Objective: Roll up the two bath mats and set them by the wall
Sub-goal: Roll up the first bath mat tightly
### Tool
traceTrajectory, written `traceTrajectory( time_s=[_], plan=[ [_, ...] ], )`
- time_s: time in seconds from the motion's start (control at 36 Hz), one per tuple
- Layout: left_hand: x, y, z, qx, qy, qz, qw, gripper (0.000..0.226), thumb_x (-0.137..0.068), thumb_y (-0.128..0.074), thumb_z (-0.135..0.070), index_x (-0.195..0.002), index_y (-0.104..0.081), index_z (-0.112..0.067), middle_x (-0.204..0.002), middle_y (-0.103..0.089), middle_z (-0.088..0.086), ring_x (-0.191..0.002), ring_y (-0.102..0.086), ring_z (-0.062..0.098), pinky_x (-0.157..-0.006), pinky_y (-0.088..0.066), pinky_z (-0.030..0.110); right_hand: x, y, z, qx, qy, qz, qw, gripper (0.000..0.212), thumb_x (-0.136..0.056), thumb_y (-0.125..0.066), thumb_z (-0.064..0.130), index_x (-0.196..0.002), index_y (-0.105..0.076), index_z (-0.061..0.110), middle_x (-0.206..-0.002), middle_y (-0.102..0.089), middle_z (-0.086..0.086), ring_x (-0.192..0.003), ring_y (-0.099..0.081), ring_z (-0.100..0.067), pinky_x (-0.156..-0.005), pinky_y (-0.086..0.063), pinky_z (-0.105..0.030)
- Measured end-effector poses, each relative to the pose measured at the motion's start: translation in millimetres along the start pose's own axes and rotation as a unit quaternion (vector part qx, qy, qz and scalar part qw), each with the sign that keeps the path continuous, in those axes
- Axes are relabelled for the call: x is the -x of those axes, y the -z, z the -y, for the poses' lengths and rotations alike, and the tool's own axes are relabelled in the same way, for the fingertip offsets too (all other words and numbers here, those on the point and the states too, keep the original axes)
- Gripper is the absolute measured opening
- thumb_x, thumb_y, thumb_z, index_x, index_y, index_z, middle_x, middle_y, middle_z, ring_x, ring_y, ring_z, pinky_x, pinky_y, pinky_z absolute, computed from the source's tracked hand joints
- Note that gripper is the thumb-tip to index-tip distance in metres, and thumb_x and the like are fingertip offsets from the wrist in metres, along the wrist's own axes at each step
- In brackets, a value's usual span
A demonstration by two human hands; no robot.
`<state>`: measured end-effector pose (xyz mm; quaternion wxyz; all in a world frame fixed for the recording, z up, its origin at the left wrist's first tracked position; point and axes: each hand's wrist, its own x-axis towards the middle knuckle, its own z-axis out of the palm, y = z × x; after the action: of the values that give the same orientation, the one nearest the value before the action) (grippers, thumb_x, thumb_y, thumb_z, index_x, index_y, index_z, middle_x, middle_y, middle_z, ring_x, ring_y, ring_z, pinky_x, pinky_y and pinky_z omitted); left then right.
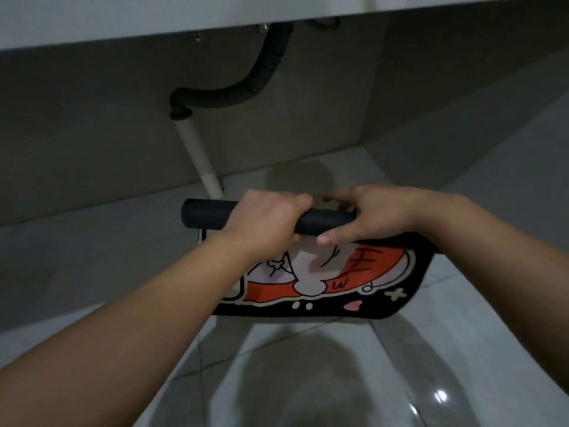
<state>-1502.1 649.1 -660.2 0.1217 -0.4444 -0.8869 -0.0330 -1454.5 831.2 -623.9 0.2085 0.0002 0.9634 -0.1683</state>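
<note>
A black bath mat (326,291) with a red and white cartoon print hangs above the tiled floor, its far edge wound into a dark roll (206,214). My left hand (264,223) is wrapped around the middle of the roll. My right hand (375,214) grips the roll's right end, thumb under it and fingers over the top. The unrolled part droops toward me between my forearms. Only this one mat is in view.
The grey wall (92,155) stands just behind the roll, under a white basin counter (123,23). A black corrugated drain hose (252,84) joins a white pipe (200,161) that runs down to the floor beside the roll's left end. Glossy floor tiles (338,380) lie below.
</note>
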Motion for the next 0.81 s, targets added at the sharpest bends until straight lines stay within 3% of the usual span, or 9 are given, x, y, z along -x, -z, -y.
traceTrajectory(
  time_s=[0.17, 0.25, 0.39, 0.47, 0.53, 0.58, 0.64, 0.72, 0.81],
  plan=[
    [0, -4, 0, -0.001, 0.006, -0.014, 1.000, 0.032, -0.079, -0.063, -0.040, -0.104, -0.049, -0.025, -0.100, -0.063, -0.004, -0.094, -0.061, 0.022, -0.063, -0.036, 0.033, -3, -4, 3, 0.008, 0.026, 0.008, 1.000, 0.049, -0.068, -0.070, 0.062, -0.097, -0.062, 0.024, -0.085, -0.068, -0.001, -0.075, -0.064, -0.015, -0.067, -0.050, -0.030],
    [-7, 2, 7, 0.049, 0.051, 0.076, 0.995, 0.064, -0.071, -0.068, -0.051, -0.125, -0.041, -0.030, -0.110, -0.062, -0.005, -0.100, -0.061, 0.022, -0.068, -0.039, 0.031, -6, -13, 3, 0.134, 0.075, -0.094, 0.984, 0.039, -0.073, -0.069, 0.055, -0.094, -0.059, 0.024, -0.083, -0.064, -0.001, -0.080, -0.063, -0.023, -0.063, -0.045, -0.032],
    [-12, 10, 20, 0.179, 0.115, 0.227, 0.950, 0.114, -0.060, -0.080, -0.055, -0.148, -0.011, -0.034, -0.148, -0.040, -0.003, -0.127, -0.046, 0.021, -0.088, -0.034, 0.023, -12, -28, -8, 0.274, 0.213, -0.262, 0.901, 0.034, -0.079, -0.061, 0.052, -0.096, -0.057, 0.022, -0.086, -0.069, -0.002, -0.080, -0.066, -0.029, -0.058, -0.033, -0.030],
    [-9, 6, 23, 0.217, 0.131, 0.274, 0.927, 0.097, -0.056, -0.078, -0.059, -0.138, -0.032, -0.035, -0.133, -0.053, -0.005, -0.115, -0.055, 0.019, -0.094, -0.045, 0.030, -12, -33, -10, 0.301, 0.245, -0.328, 0.861, 0.031, -0.073, -0.070, 0.044, -0.079, -0.058, 0.016, -0.062, -0.065, -0.002, -0.050, -0.062, -0.028, -0.045, -0.025, -0.025],
    [-9, 4, 23, 0.234, 0.118, 0.268, 0.927, 0.049, -0.063, -0.077, -0.048, -0.103, -0.052, -0.036, -0.095, -0.062, -0.009, -0.087, -0.061, 0.016, -0.070, -0.047, 0.027, -11, -34, -8, 0.307, 0.243, -0.349, 0.851, 0.030, -0.069, -0.074, 0.040, -0.075, -0.058, 0.015, -0.057, -0.061, -0.002, -0.043, -0.057, -0.026, -0.042, -0.022, -0.024],
    [-8, 2, 20, 0.222, 0.103, 0.247, 0.938, 0.027, -0.070, -0.074, -0.034, -0.084, -0.051, -0.033, -0.072, -0.056, -0.010, -0.068, -0.057, 0.014, -0.054, -0.037, 0.025, -11, -33, -6, 0.304, 0.240, -0.323, 0.863, 0.033, -0.071, -0.072, 0.044, -0.083, -0.058, 0.017, -0.067, -0.064, -0.001, -0.053, -0.061, -0.026, -0.045, -0.026, -0.026],
    [-5, 0, 16, 0.147, 0.079, 0.198, 0.966, 0.022, -0.072, -0.069, -0.030, -0.083, -0.050, -0.031, -0.067, -0.050, -0.009, -0.069, -0.057, 0.017, -0.053, -0.034, 0.026, -10, -26, -4, 0.269, 0.196, -0.230, 0.914, 0.048, -0.072, -0.065, 0.058, -0.104, -0.055, 0.023, -0.091, -0.064, 0.002, -0.079, -0.064, -0.023, -0.056, -0.034, -0.029],
    [2, -8, 14, 0.015, 0.022, 0.096, 0.995, 0.020, -0.078, -0.061, -0.032, -0.096, -0.053, -0.029, -0.076, -0.055, -0.007, -0.082, -0.061, 0.023, -0.059, -0.033, 0.029, -8, -12, -5, 0.161, 0.080, -0.071, 0.981, 0.092, -0.060, -0.061, 0.078, -0.136, -0.037, 0.032, -0.131, -0.051, 0.002, -0.114, -0.054, -0.021, -0.086, -0.045, -0.033],
    [7, -15, 9, -0.004, -0.008, 0.033, 0.999, 0.022, -0.082, -0.058, -0.033, -0.101, -0.051, -0.027, -0.093, -0.064, -0.002, -0.088, -0.062, 0.025, -0.060, -0.032, 0.031, -6, -4, -8, 0.069, 0.005, 0.021, 0.997, 0.110, -0.054, -0.064, 0.080, -0.146, -0.021, 0.038, -0.149, -0.035, 0.008, -0.133, -0.040, -0.017, -0.107, -0.036, -0.035]
  ],
)
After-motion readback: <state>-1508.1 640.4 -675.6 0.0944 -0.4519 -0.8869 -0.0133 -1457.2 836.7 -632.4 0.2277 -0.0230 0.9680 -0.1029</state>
